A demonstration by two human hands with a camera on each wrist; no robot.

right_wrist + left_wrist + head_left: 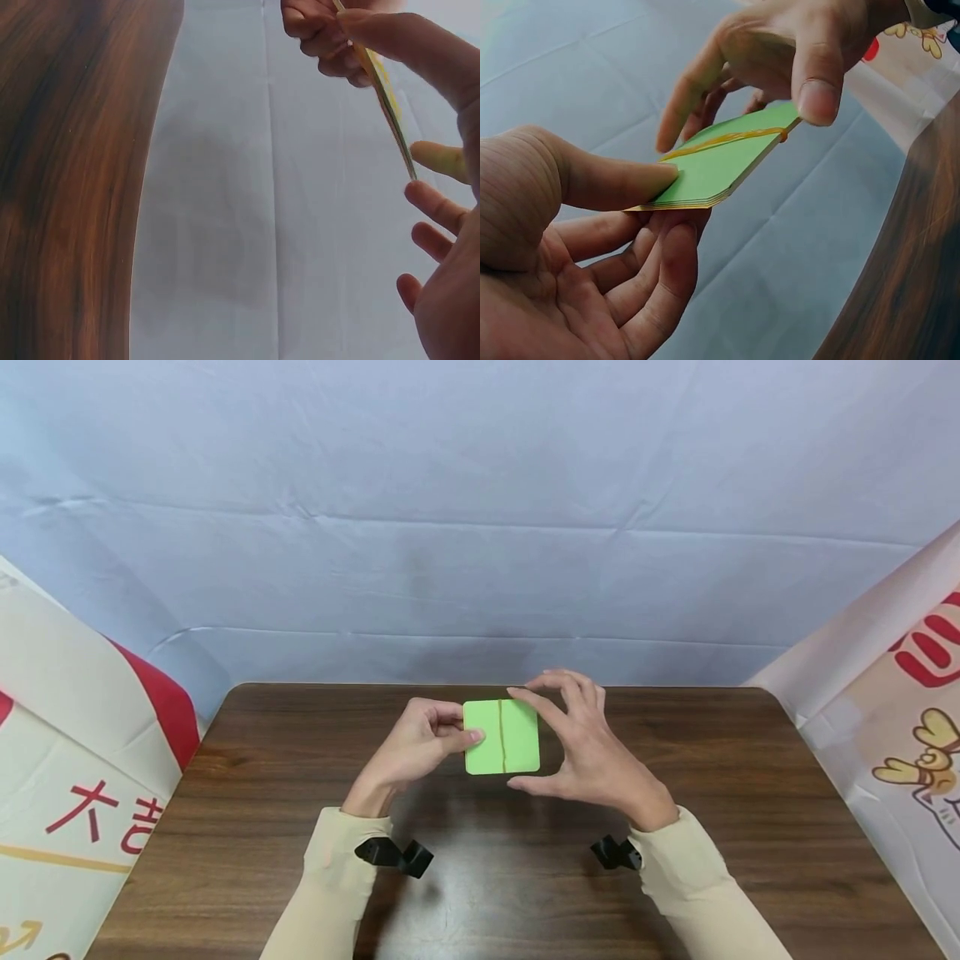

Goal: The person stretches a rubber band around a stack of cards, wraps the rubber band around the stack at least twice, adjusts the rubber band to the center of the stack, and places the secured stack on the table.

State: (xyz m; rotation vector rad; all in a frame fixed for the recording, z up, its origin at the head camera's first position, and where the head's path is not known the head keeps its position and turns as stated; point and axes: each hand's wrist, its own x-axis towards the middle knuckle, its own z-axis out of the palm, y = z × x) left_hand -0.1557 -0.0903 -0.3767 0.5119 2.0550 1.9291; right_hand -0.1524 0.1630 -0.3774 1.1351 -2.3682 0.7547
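Observation:
A thin stack of square cards (pixel 483 752) with rounded corners, light green on top, is held up over the table. A yellow rubber band (pixel 727 138) runs across its middle. My left hand (pixel 423 742) pinches the stack's left side, thumb on the top face and fingers underneath. On the other side, my right hand (pixel 588 747) spreads its thumb and fingers around the right part of the stack. Its index fingertip is by the far edge and its thumb tip by the near edge; whether they touch the cards I cannot tell. The right wrist view shows the stack (pixel 390 112) edge-on.
Below the hands is a dark brown wooden table (pixel 262 827). A pale blue-grey cloth (pixel 480 568) hangs behind it. Printed sheets (pixel 67 760) stand at the left and right sides. Small black devices (pixel 397 855) are strapped at both wrists.

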